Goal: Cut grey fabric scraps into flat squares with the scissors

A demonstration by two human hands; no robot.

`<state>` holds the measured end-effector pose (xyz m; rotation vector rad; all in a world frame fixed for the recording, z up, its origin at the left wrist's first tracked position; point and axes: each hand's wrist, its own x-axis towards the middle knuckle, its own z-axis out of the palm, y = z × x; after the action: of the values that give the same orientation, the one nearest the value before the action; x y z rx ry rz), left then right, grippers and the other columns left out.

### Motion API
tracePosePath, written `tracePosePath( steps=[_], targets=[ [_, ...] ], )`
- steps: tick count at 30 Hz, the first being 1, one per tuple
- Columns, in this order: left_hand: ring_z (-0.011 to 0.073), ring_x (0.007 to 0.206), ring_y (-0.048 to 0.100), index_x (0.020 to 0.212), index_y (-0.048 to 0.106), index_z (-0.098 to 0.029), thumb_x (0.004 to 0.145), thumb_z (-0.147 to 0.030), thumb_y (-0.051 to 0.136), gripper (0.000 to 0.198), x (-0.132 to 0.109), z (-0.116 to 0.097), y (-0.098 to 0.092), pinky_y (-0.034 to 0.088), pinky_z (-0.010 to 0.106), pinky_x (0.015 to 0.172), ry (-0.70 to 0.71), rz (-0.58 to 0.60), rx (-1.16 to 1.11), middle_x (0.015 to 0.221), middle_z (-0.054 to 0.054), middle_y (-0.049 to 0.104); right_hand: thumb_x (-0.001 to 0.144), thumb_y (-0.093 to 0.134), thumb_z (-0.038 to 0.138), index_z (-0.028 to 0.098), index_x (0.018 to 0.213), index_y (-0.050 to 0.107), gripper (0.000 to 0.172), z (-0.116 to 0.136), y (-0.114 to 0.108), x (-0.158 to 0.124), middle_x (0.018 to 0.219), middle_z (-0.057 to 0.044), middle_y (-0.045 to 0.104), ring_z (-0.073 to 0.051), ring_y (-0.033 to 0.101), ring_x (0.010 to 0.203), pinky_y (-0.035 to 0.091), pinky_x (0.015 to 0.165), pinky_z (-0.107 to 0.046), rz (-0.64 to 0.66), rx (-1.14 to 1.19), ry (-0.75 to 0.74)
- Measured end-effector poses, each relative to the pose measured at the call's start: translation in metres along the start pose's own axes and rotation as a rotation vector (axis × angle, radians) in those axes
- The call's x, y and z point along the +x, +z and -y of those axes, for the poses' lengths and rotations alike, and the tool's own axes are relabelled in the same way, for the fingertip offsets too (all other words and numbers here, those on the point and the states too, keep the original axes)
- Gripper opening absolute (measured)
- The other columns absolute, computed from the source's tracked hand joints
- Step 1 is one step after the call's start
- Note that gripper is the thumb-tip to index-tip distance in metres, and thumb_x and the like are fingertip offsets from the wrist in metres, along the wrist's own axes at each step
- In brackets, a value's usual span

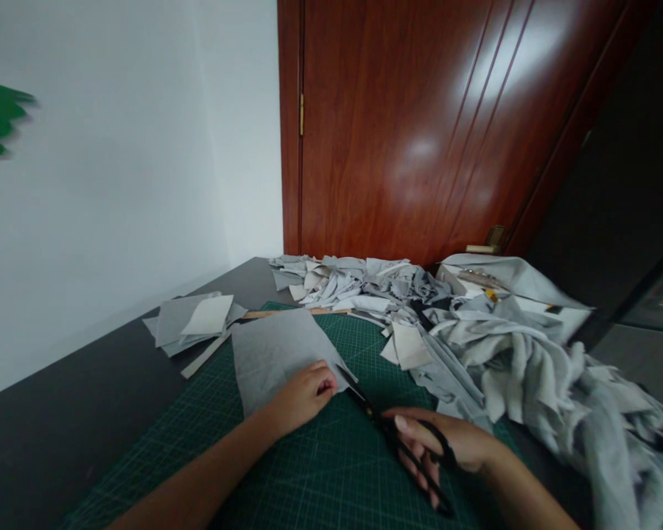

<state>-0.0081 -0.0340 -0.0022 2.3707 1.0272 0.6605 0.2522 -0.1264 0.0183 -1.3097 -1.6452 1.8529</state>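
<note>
My right hand (428,442) grips a pair of black scissors (369,409) by the handles, and the blades point up and left. The blades are parted at the right corner of a grey fabric piece (279,346), with one blade over the cloth. Closed fingers of my left hand (309,390) pinch that same piece close to the blades. The fabric lies mostly flat on a green cutting mat (309,471) with grid lines.
Several cut fabric pieces (185,316) lie stacked at the left on the dark table (116,390). Grey scraps (359,280) heap along the back. A large pile of cloth (530,361) covers the right side, beside a white box (563,320). A wooden strip (265,313) lies behind the fabric.
</note>
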Motion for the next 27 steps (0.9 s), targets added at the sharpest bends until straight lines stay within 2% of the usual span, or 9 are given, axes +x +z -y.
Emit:
tracePosePath(
  steps=[9, 14, 17, 19, 21, 24, 27],
  targets=[
    [0.0137, 0.078, 0.056, 0.080, 0.060, -0.019, 0.082, -0.012, 0.052, 0.010, 0.000, 0.004, 0.002, 0.043, 0.023, 0.071, 0.041, -0.019, -0.024, 0.085, -0.001, 0.057, 0.070, 0.048, 0.084, 0.014, 0.103, 0.055, 0.078, 0.003, 0.002, -0.002, 0.058, 0.003, 0.058, -0.011, 0.059, 0.039, 0.044, 0.036, -0.017, -0.010, 0.006, -0.014],
    [0.0143, 0.078, 0.057, 0.079, 0.060, -0.019, 0.084, -0.016, 0.054, 0.008, 0.001, 0.002, 0.002, 0.044, 0.024, 0.072, 0.037, -0.024, 0.003, 0.085, 0.000, 0.059, 0.068, 0.048, 0.086, 0.014, 0.115, 0.052, 0.086, 0.002, 0.005, -0.002, 0.057, 0.004, 0.058, -0.010, 0.058, 0.039, 0.043, 0.035, -0.016, -0.005, 0.047, 0.002],
    [0.0168, 0.086, 0.059, 0.084, 0.062, -0.020, 0.089, -0.020, 0.048, 0.015, 0.002, 0.003, -0.002, 0.046, 0.028, 0.080, 0.017, -0.123, 0.059, 0.090, 0.003, 0.062, 0.067, 0.050, 0.086, 0.014, 0.118, 0.049, 0.088, 0.000, 0.005, 0.001, 0.058, 0.004, 0.057, -0.011, 0.059, 0.043, 0.044, 0.035, -0.016, -0.004, 0.090, 0.001],
    [0.0201, 0.098, 0.058, 0.094, 0.063, -0.019, 0.091, -0.020, 0.045, 0.018, 0.002, 0.007, -0.007, 0.045, 0.032, 0.091, -0.037, -0.213, 0.156, 0.101, 0.007, 0.064, 0.066, 0.052, 0.085, 0.015, 0.115, 0.049, 0.086, -0.002, 0.004, 0.003, 0.059, 0.005, 0.056, -0.011, 0.060, 0.044, 0.045, 0.035, -0.016, 0.004, 0.121, 0.002],
    [0.0251, 0.113, 0.054, 0.110, 0.060, -0.016, 0.090, -0.026, 0.049, 0.025, 0.002, 0.012, -0.012, 0.039, 0.039, 0.101, -0.120, -0.237, 0.299, 0.117, 0.013, 0.062, 0.066, 0.055, 0.084, 0.016, 0.112, 0.048, 0.082, -0.003, 0.002, 0.004, 0.060, 0.006, 0.055, -0.011, 0.060, 0.044, 0.047, 0.036, -0.018, 0.014, 0.138, 0.014],
    [0.0332, 0.133, 0.040, 0.132, 0.050, -0.011, 0.090, -0.044, 0.052, 0.054, 0.001, 0.020, -0.014, 0.028, 0.048, 0.110, -0.232, -0.134, 0.486, 0.139, 0.020, 0.050, 0.066, 0.056, 0.083, 0.018, 0.108, 0.048, 0.077, -0.002, 0.001, 0.006, 0.059, 0.006, 0.054, -0.011, 0.059, 0.044, 0.048, 0.037, -0.018, 0.032, 0.109, 0.046],
    [0.0373, 0.143, 0.023, 0.143, 0.038, -0.006, 0.090, -0.059, 0.045, 0.075, 0.000, 0.023, -0.011, 0.019, 0.054, 0.113, -0.282, -0.001, 0.570, 0.152, 0.022, 0.033, 0.070, 0.055, 0.081, 0.018, 0.095, 0.049, 0.068, 0.003, 0.003, 0.007, 0.057, 0.006, 0.052, -0.009, 0.055, 0.042, 0.046, 0.036, -0.017, 0.006, 0.072, 0.034]
  ],
)
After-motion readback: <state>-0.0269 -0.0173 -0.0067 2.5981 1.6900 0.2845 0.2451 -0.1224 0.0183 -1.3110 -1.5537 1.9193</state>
